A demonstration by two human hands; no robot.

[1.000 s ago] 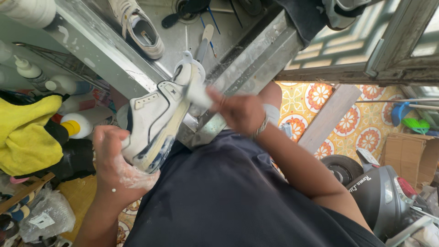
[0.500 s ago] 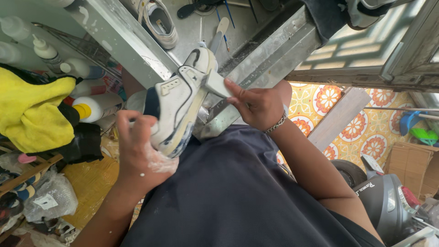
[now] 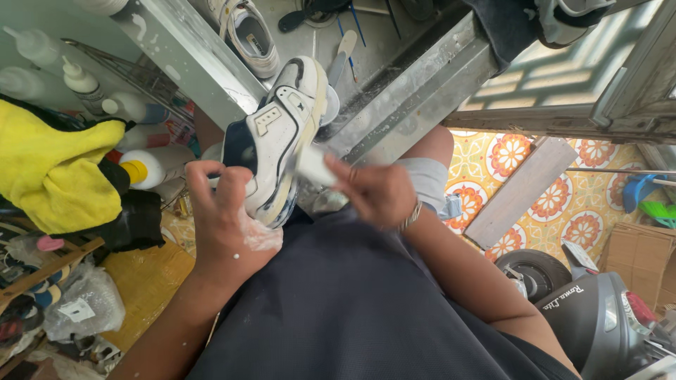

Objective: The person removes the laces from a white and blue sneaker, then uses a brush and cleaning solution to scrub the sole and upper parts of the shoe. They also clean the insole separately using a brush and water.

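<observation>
**Two hands on one white and navy sneaker**

One white and navy sneaker [image 3: 274, 141] sits in mid-air above the person's lap, toe pointing up toward the metal surface [image 3: 415, 91], sole edge turned to the right. The left hand [image 3: 229, 218] wraps the heel end, its grip closed on the shoe, with white foam smeared across the palm side. The right hand [image 3: 380, 191] is blurred; its grip is closed on a small white pad [image 3: 311, 163] pressed against the sneaker's sole edge. A bracelet [image 3: 410, 215] circles the right wrist.

Just beyond the toe, a second white sneaker [image 3: 246, 35] lies on the surface, near a long pale tool [image 3: 343, 51]. To the left, a yellow cloth [image 3: 56, 169] lies over dark items, with white squeeze bottles [image 3: 77, 77] standing behind it and a yellow-capped bottle [image 3: 151, 167] lying beside it. To the right, patterned floor tiles [image 3: 556, 204] show below a cardboard box [image 3: 644, 257] and a dark helmet [image 3: 598, 317].
</observation>
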